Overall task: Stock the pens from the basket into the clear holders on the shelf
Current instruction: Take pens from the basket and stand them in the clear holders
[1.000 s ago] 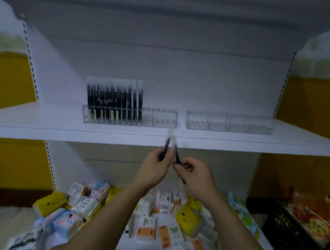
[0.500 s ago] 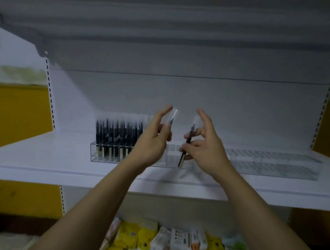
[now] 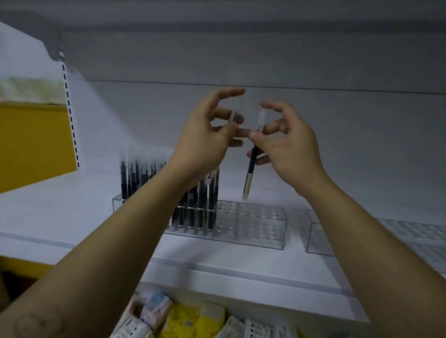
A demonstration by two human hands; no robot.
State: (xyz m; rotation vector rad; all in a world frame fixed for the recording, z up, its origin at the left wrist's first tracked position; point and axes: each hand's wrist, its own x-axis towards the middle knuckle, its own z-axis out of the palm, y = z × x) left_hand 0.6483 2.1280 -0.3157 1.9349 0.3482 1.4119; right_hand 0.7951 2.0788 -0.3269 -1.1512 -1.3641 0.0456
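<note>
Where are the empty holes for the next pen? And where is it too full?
The right end of the left holder is empty, beside the standing pens. The whole right holder is empty too. The left holder's left end is packed. Bare shelf lies between the two holders.

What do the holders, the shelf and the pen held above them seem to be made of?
Holders: clear rigid plastic, probably acrylic; the walls and hole grid are see-through, with glossy edges. Shelf: white and matte, likely painted metal, though the look leaves that open. Pen: dark barrel with a pale lower end and a clear upper part, apparently plastic.
</note>
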